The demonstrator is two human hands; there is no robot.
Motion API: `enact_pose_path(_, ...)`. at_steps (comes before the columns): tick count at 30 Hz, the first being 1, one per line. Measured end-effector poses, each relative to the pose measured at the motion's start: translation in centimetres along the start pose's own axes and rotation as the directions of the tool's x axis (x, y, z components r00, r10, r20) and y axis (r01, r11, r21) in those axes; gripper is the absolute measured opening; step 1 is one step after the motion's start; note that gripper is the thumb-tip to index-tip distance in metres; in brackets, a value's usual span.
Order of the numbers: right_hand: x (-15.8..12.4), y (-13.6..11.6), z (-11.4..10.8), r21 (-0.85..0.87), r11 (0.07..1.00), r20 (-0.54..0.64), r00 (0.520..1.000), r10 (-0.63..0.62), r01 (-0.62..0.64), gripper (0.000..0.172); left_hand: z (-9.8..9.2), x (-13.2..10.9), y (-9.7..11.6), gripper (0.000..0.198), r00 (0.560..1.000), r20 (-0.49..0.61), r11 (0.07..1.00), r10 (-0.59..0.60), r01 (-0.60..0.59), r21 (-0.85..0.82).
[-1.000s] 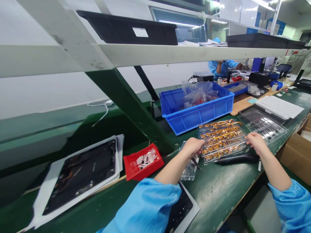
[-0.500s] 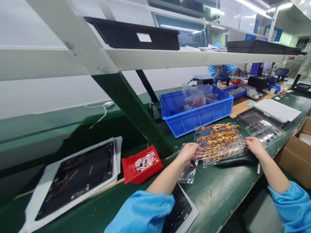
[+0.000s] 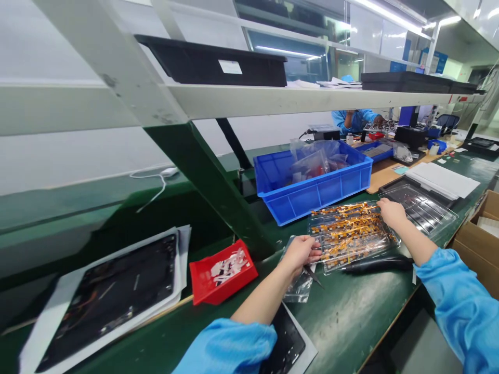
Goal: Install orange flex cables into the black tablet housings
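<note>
A clear plastic tray [image 3: 328, 268] holds rows of orange flex cables [image 3: 346, 228] on the green bench. My left hand [image 3: 303, 253] is closed on the tray's near left edge, thumb and fingers pinched together. At the far right corner, my right hand [image 3: 391, 212] grips the rim with bent fingers. Dark pointed tweezers [image 3: 314, 275] lie just below my left hand, beside a clear plastic bag [image 3: 298, 291]. A long black tool [image 3: 378, 264] rests along the tray's near side.
Behind the tray stands a blue bin [image 3: 315, 195] of plastic bags. An empty clear tray [image 3: 429, 210] lies to the right, near white sheets [image 3: 444, 179]. A red box [image 3: 224, 288] of small white parts sits left. A shelf [image 3: 273, 101] crosses above; a co-worker [image 3: 354, 120] sits beyond.
My right hand has moved from the tray's right side up to its far right corner. My left hand stays at the left edge. The camera view has shifted slightly.
</note>
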State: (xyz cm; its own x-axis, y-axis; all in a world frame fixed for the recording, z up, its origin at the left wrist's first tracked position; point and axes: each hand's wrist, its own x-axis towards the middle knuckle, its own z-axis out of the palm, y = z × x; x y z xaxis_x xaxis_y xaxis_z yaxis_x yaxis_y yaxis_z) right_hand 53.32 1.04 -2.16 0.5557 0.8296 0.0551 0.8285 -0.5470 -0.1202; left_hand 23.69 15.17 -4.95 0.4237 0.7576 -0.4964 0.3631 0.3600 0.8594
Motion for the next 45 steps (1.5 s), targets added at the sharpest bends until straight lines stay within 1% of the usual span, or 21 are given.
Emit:
enact_pose_path(2,1.8,0.0,-0.3,-0.049,0.996,0.055,0.996,-0.073,0.076,0.034,0.0,0.0,-0.1,0.034,1.000,-0.002,1.000,0.007,-0.007,-0.005)
enact_pose_path(4,3.0,0.0,-0.5,-0.083,0.988,0.096,0.988,-0.122,0.130,0.034,0.1,0.0,-0.2,0.034,1.000,0.002,1.000,0.013,-0.013,-0.012)
enact_pose_path(7,3.8,-0.1,-0.8,-0.108,0.978,0.129,0.978,-0.164,0.179,0.034,0.1,0.1,-0.3,0.033,1.000,0.006,0.999,0.019,-0.019,-0.027)
enact_pose_path(11,4.3,-0.5,-1.8,-0.090,0.973,0.156,0.968,-0.199,0.214,0.033,0.1,0.3,-0.3,0.034,1.000,-0.001,0.998,0.029,-0.029,-0.057)
enact_pose_path(15,5.4,-1.7,-3.2,-0.020,0.968,0.201,0.949,-0.242,0.251,0.031,0.2,0.5,-0.3,0.036,0.999,-0.018,0.994,0.038,-0.040,-0.097)
enact_pose_path(19,6.7,-3.6,-4.0,0.101,0.953,0.257,0.918,-0.301,0.284,0.030,0.3,0.5,-0.3,0.036,0.998,-0.030,0.989,0.049,-0.053,-0.140)
enact_pose_path(23,7.5,-5.6,-3.7,0.231,0.930,0.284,0.895,-0.344,0.284,0.030,0.2,0.7,-0.3,0.036,0.998,-0.030,0.984,0.046,-0.051,-0.171)
enact_pose_path(27,7.3,-6.2,-2.8,0.337,0.909,0.261,0.904,-0.339,0.244,0.031,0.1,1.1,-0.5,0.035,0.999,-0.034,0.979,0.036,-0.042,-0.198)
enact_pose_path(31,6.4,-4.7,-2.2,0.424,0.891,0.240,0.928,-0.285,0.164,0.033,-0.2,1.2,-0.4,0.036,0.999,-0.016,0.974,0.038,-0.041,-0.224)
enact_pose_path(38,3.6,0.3,-2.1,0.542,0.840,0.186,0.971,-0.149,0.025,0.036,-1.4,1.4,0.0,0.031,0.998,0.017,0.957,0.064,-0.057,-0.286)
enact_pose_path(41,2.4,1.6,-1.8,0.571,0.821,0.178,0.980,-0.087,-0.031,0.038,-1.7,1.4,0.0,0.030,0.996,0.026,0.946,0.084,-0.072,-0.316)
enact_pose_path(42,2.0,1.9,-1.7,0.577,0.816,0.179,0.981,-0.069,-0.048,0.038,-1.8,1.3,0.0,0.033,0.995,0.029,0.942,0.094,-0.079,-0.327)
enact_pose_path(45,1.2,2.3,-1.3,0.577,0.810,0.187,0.982,-0.010,-0.101,0.036,-2.0,0.8,0.1,0.056,0.991,0.037,0.927,0.129,-0.107,-0.359)
